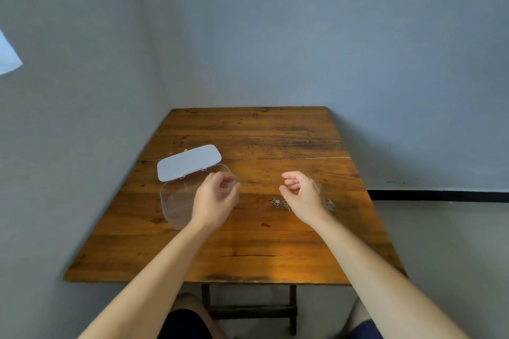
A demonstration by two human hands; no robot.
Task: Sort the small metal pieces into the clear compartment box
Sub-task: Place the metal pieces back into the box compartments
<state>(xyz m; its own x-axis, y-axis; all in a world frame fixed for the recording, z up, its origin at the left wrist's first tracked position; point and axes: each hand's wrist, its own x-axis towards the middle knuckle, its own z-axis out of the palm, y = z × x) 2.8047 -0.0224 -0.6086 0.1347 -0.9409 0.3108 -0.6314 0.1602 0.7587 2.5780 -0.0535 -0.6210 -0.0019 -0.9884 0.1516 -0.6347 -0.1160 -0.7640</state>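
Note:
A clear plastic box [176, 201] lies open on the left part of the wooden table, its pale lid [188, 162] tilted back behind it. My left hand [216, 198] hovers over the box's right side, fingers loosely curled, holding nothing. A small heap of metal pieces [279, 204] lies on the table right of centre, with another bit [330, 204] showing past my wrist. My right hand [303, 192] hangs just above that heap, fingers curled and apart, nothing visible in it. The middle of the heap is hidden by this hand.
The wooden table [248, 242] stands in a corner, with grey walls close on the left and behind. Its front edge is near my knees [184, 316]. The floor drops away past the table's right edge.

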